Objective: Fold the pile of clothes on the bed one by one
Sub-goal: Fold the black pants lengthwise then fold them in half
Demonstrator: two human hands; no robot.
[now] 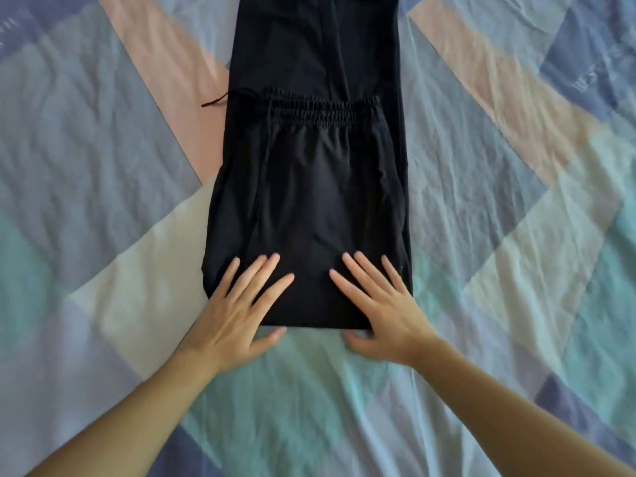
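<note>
A pair of black trousers (pixel 309 187) lies lengthwise on the bed, legs running off the top of the view. Its waist end is folded over onto the legs, so the elastic waistband (pixel 320 113) lies across the middle and the fold edge faces me. A black drawstring (pixel 215 100) sticks out on the left. My left hand (pixel 237 311) rests flat on the near left corner of the fold, fingers spread, thumb on the sheet. My right hand (pixel 382 304) lies flat on the near right corner in the same way. Neither hand grips the cloth.
The bed sheet (pixel 103 166) is wrinkled, with diagonal blocks of blue, teal, pink and cream. It fills the view on both sides of the trousers and in front of them. No other clothes show.
</note>
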